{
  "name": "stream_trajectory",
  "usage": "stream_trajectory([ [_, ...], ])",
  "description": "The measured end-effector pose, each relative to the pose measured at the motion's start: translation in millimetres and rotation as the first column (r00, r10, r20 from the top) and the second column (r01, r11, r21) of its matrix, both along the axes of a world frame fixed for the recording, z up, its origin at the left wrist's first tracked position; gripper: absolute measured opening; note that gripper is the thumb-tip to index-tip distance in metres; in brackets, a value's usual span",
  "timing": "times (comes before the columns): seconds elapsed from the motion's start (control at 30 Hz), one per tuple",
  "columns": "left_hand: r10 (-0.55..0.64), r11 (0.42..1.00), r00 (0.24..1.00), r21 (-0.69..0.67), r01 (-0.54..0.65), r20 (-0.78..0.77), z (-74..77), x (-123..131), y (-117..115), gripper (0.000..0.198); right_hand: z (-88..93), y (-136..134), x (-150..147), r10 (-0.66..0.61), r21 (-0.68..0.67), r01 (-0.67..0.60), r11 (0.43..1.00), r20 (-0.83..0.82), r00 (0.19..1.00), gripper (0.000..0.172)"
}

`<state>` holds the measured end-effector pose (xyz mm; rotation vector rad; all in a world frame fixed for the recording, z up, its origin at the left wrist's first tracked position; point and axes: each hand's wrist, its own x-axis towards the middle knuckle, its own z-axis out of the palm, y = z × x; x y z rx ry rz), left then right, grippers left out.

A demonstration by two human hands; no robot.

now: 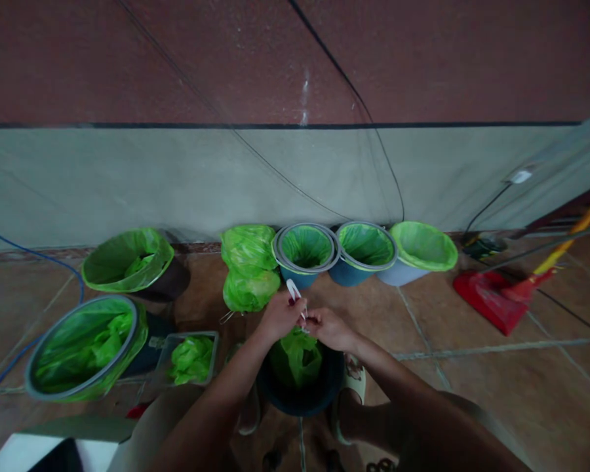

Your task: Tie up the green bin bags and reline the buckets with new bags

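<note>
In the middle of the head view a green plastic garbage bag (302,360) sits gathered inside a dark bin (295,408) between my feet. Over it, my left hand (284,316) is closed on a white drawstring (293,290), whose loop sticks up above the fingers. Beside it my right hand (329,329) has its fingers pinched on the same white string, close to the left fingertips. The bag's gathered top hangs just below both hands. How the string runs between the fingers is too small to tell.
Along the wall stand tied green bags (248,269) and lined bins, including a blue bin (344,272) and a pale bin (398,272). At left are two larger lined bins and a clear tub (215,354). A red dustpan (494,298) lies right. A blue cable (34,249) crosses the floor.
</note>
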<state>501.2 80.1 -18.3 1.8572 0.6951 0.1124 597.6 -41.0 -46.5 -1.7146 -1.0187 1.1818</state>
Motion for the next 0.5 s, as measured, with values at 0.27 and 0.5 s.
stream_trajectory([
  [0.27,0.417,0.791,0.889,-0.557,-0.252,0.19,4.2,-0.1,11.8,0.015,2.2,-3.2,3.5,0.06,-0.041,-0.074,0.996,-0.278,0.959,0.045],
  [0.5,0.599,0.672,0.8,-0.569,-0.474,0.04,-8.7,-1.0,10.0,0.022,1.8,-0.9,11.3,-0.141,-0.064,0.129,0.99,-0.276,0.951,0.045],
])
